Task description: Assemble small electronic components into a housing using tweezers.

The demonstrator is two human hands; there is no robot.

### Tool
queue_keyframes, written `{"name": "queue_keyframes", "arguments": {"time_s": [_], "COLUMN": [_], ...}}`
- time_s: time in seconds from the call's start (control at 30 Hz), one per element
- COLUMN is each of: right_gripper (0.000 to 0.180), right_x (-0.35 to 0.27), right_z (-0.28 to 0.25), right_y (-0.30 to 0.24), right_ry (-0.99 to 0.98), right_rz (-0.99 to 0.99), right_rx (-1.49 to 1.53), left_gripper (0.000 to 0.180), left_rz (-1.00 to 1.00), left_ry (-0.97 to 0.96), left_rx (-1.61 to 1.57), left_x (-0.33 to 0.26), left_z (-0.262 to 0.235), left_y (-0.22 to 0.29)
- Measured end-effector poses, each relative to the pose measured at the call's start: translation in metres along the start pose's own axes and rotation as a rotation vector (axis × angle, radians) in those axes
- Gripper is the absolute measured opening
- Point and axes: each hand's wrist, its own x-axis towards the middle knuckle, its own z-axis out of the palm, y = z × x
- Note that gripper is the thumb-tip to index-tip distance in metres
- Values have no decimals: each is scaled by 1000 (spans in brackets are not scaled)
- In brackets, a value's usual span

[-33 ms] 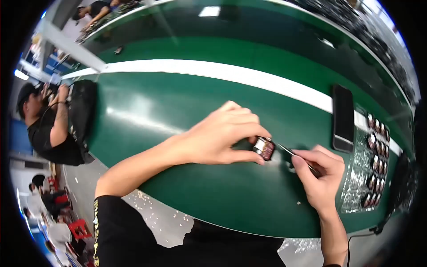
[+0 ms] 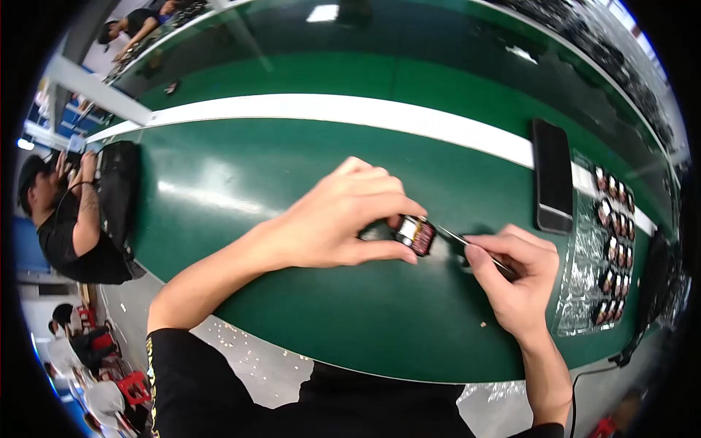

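Note:
My left hand [image 2: 339,219] pinches a small black, red and copper-coloured component [image 2: 415,235] between thumb and fingers, just above the green table [image 2: 277,175]. My right hand [image 2: 515,281] grips a thin metal tool [image 2: 458,238] like a pen. The tool's tip touches the right side of the component. Both forearms come in from the lower edge, the left one bare below a black sleeve.
A black phone [image 2: 552,175] lies face up to the right. Beside it is a clear plastic tray [image 2: 584,277] with several similar small components. A white stripe [image 2: 350,109] crosses the table. A seated person [image 2: 66,219] and a black bag [image 2: 117,190] are at the left end.

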Motion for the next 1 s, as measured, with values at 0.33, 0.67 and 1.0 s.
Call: {"name": "queue_keyframes", "arguments": {"time_s": [0.33,0.67,1.0], "right_gripper": [9,10,19], "right_x": [1,2,0], "right_z": [-2,2,1], "right_y": [0,3,5], "right_ry": [31,26,81], "right_rz": [-68,-118,-198], "right_rx": [-61,-82,-149], "left_gripper": [59,63,65], "left_rz": [-14,5,-49], "left_ry": [-62,-59,-39], "left_rx": [-18,-1,40], "left_x": [25,24,23], "left_z": [2,4,3], "left_y": [8,6,8]}}
